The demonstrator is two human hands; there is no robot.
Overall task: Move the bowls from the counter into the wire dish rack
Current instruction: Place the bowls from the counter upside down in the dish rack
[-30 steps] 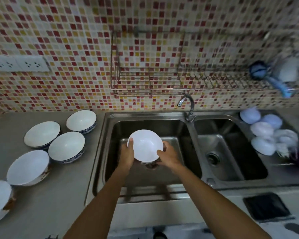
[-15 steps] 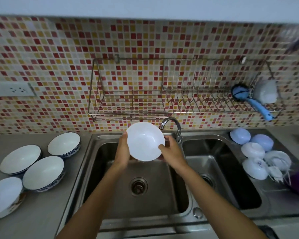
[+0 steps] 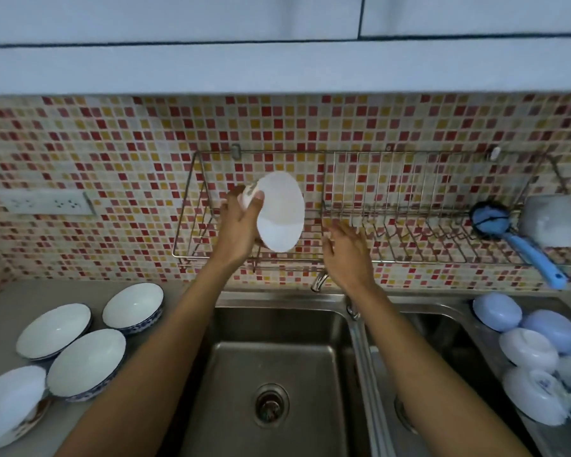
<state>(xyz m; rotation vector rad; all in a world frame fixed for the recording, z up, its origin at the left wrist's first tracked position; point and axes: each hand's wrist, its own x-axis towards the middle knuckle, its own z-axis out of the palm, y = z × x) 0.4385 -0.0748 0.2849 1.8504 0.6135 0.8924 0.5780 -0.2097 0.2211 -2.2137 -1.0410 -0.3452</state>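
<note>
My left hand (image 3: pixel 239 227) grips a white bowl (image 3: pixel 281 212) by its rim and holds it tilted on edge in front of the left section of the wire dish rack (image 3: pixel 393 258) on the tiled wall. My right hand (image 3: pixel 346 252) is off the bowl, fingers spread, just right of it at the rack's front rail. Several white bowls wait on the counter at the left: one far back (image 3: pixel 133 307), one beside it (image 3: pixel 54 330), one nearer (image 3: pixel 86 362) and one at the frame edge (image 3: pixel 10 405).
A blue-handled dish brush (image 3: pixel 515 242) and a white cup (image 3: pixel 551 225) sit at the rack's right end. A double steel sink (image 3: pixel 277 328) with a faucet (image 3: pixel 320 280) lies below. Upturned white and pale blue bowls (image 3: pixel 528 349) are piled at the right. A wall socket (image 3: pixel 45 202) is at the left.
The bowl rose from over the sink up to the rack and tipped on edge. My right hand let go of it; only the left holds it now.
</note>
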